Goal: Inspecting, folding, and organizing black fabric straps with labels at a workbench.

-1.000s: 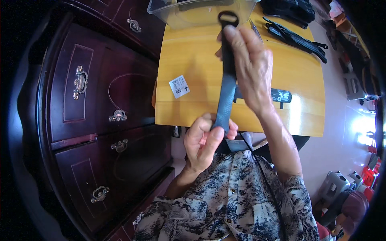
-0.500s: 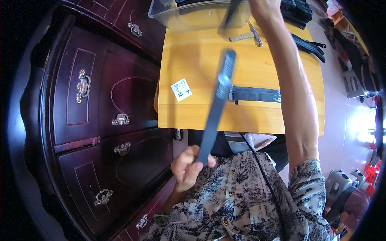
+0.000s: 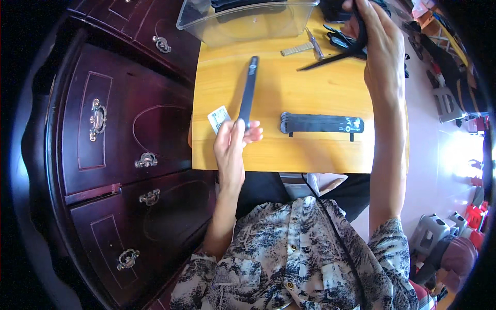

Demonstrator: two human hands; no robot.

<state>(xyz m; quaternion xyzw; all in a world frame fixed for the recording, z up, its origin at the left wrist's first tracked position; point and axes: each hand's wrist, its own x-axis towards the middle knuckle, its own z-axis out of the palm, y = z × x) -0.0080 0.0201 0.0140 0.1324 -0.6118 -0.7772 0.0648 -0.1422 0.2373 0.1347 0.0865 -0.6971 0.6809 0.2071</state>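
My left hand [image 3: 232, 147] is closed around the lower end of a flat dark strip with a rounded tip [image 3: 249, 85], which points up and away over the table. At the far right of the table my raised right hand [image 3: 385, 49] grips a black strap [image 3: 360, 36]; its thin pointed end hangs out to the left. Between the hands lies a stack of similar black strips [image 3: 320, 124], with two short black tabs showing along its near edge. A white printed label [image 3: 218, 117] rests beside my left hand, partly covered by it.
A clear plastic bin [image 3: 243, 31] with black things inside stands at the far edge of the yellow wooden table [image 3: 289, 157]. Near it lie a tan segmented band [image 3: 297, 49] and a slim metal tool [image 3: 314, 44]. Dark wooden drawers [image 3: 103, 150] border the left side.
My left hand has moved forward over the table with its strip. My right hand has come back from the bin area and to the right, now showing the black strap it holds.
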